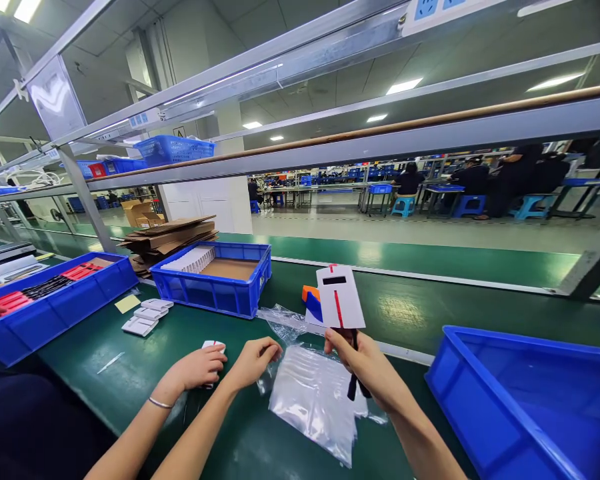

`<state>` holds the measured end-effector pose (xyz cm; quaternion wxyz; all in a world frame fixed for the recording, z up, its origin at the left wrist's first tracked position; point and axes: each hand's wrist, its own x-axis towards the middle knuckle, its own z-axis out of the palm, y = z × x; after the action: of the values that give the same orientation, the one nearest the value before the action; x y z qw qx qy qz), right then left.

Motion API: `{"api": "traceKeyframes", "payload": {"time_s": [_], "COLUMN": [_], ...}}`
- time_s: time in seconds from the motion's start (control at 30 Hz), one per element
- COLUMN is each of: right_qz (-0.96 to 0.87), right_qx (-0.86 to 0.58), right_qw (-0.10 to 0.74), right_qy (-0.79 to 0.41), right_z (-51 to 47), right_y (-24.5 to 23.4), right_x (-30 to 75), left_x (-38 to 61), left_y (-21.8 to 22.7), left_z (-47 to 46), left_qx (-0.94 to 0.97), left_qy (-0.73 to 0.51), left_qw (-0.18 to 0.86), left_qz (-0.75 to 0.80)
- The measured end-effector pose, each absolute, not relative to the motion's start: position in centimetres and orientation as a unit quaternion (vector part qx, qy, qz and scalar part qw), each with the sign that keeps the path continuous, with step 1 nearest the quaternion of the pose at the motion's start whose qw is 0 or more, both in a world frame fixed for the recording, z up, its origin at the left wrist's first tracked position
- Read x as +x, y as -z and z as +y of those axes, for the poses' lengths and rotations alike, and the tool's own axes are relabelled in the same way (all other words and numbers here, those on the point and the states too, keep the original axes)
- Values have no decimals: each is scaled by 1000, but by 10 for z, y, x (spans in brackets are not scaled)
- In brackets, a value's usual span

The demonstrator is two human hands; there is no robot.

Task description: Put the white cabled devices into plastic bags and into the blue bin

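My right hand (367, 363) is closed around the lower end of a flat white device (347, 303). The device has a dark rectangular window and a red stripe, and a black strap or cord (352, 387) hangs below it. My left hand (254, 360) is curled at the left edge of a stack of clear plastic bags (313, 393); whether anything is between its fingers is hidden. Just left of it, a co-worker's hand (197, 367) with a bracelet rests on a small white piece (214, 345). Behind the device lies an orange and blue object (311, 301).
A blue bin (530, 393) stands at right. Another blue bin (210, 303) holds white parts, and a third (60, 307) holds red and black pieces. Several white casings (145, 319) and a yellow note (127, 304) lie on the green bench. Flattened cardboard (175, 233) is stacked behind.
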<state>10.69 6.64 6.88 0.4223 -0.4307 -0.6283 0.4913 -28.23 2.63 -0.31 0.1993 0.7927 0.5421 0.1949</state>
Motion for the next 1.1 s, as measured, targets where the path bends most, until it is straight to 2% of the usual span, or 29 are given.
{"api": "traceKeyframes", "payload": {"time_s": [0.17,0.33,0.43,0.63,0.9,0.97,1.1], "right_qz": [-627,-614,-618,-619,-627,-629,-640], "right_qx": [-458,-460,-441,-416,-432,-431,-420], "right_qw": [438,425,409,397,433,433,434], "right_qy": [-452,-479,-506,-535,-483,-481,-475], "right_z": [80,82,76,64,53,49,41], "right_y": [-46,-29,-29,-32,-31,-34,-41], "right_x": [90,74,71,66,61,60,57], "left_x": [-303,-311,-263,-139,-132,-130,-120], "left_y": [9,-18,-28,-21,-28,-31,-40], "left_z": [27,11,11,28,3,-4,-18], "left_qx": [773,701,666,613,583,582,587], "left_qy": [-222,-309,-350,-400,-428,-437,-496], "left_qw": [249,264,296,373,398,380,174], "left_qz": [540,586,588,570,565,572,616]}}
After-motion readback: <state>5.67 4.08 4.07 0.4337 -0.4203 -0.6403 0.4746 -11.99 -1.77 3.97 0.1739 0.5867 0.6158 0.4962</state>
